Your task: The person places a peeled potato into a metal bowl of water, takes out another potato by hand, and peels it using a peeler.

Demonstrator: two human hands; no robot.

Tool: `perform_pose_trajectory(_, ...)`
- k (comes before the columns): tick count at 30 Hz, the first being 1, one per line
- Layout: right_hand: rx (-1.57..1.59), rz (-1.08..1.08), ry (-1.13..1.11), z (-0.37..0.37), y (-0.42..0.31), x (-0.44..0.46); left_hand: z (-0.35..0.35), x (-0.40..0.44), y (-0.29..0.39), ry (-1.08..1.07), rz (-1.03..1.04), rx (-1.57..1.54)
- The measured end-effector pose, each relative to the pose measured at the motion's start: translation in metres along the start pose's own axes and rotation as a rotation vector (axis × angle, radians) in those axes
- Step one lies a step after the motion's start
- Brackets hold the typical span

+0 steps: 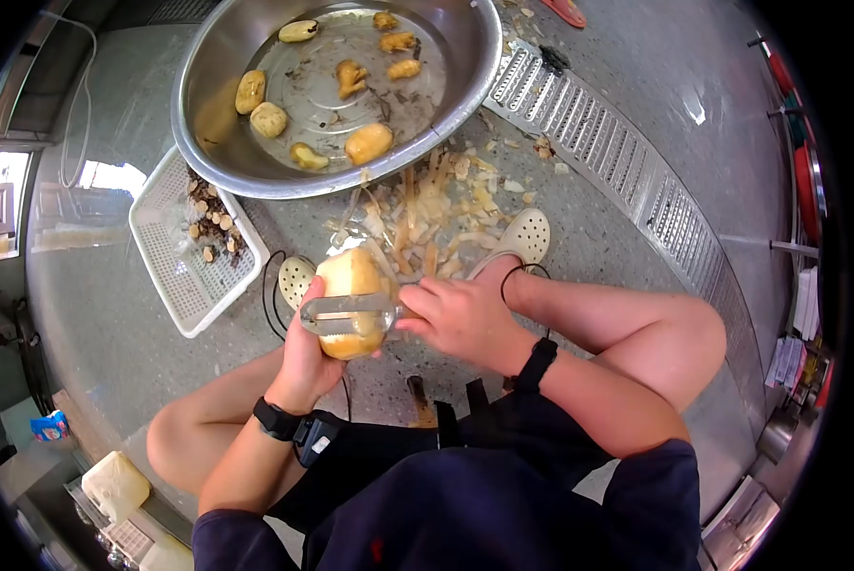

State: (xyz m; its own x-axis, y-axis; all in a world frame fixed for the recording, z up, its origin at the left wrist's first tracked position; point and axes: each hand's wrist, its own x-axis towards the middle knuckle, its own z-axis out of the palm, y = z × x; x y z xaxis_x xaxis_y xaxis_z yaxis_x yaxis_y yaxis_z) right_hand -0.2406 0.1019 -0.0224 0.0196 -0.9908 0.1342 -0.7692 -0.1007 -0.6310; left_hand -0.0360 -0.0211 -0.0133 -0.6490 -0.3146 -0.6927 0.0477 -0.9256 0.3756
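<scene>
Center of frame: partly peeled potato (pixel 349 276), long axis running up and down the picture, one end toward the basin (pixel 198 143), the other toward the wearer. Left hand (pixel 305 354) grasping it from the left and below. Right hand (pixel 460 319) closed round the handle of a peeler (pixel 386 312); peeler lies crosswise over the potato, head pointing left. Pale peelings (pixel 427 214) on the floor, between basin and potato. Basin, top center, holds several tubers (pixel 369 144). White basket (pixel 181 276) just left, with small cut pieces inside.
</scene>
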Motion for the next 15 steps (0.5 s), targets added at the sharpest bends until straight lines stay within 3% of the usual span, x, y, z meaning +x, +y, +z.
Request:
perform_pose_trajectory(4,-0.015,0.182,-0.058,0.018,0.029,-0.003,-0.020,0.003,-0.003,-0.132,-0.053,0.038)
perform_pose_trajectory(7,-0.068,0.552,0.021,-0.013,0.085,0.004,-0.004,-0.011,-0.019,-0.024,-0.008,0.120)
perform_pose_trajectory(13,0.173,0.582,-0.052,-0.003,0.036,0.008,0.003,-0.012,0.000,-0.015,-0.050,0.044)
perform_pose_trajectory(15,0.397,0.555,0.000,0.000,0.022,0.009,0.004,-0.012,0.002,-0.052,-0.005,0.029)
